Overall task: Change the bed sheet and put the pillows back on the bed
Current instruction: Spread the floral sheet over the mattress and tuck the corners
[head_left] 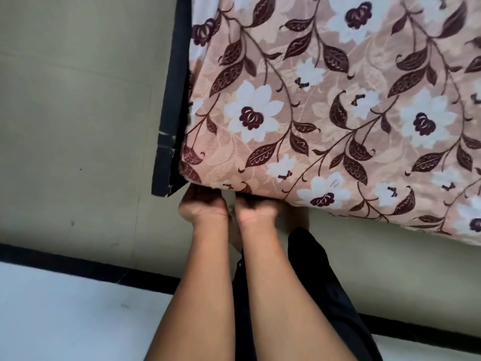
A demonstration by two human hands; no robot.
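A pink bed sheet [325, 113] printed with white flowers and dark leaves covers the mattress and fills the upper right of the head view. My left hand [201, 205] and my right hand [256, 208] sit side by side at the near corner of the mattress. Their fingers reach under the sheet's edge and are hidden there. Only the wrists and the heels of both hands show. No pillow is in view.
A dark bed frame board [173, 105] runs along the left side of the mattress. Beige floor [78, 113] lies to the left. A black skirting strip [86, 261] and a white wall base cross the bottom. My dark trouser leg [312, 269] stands beside the bed.
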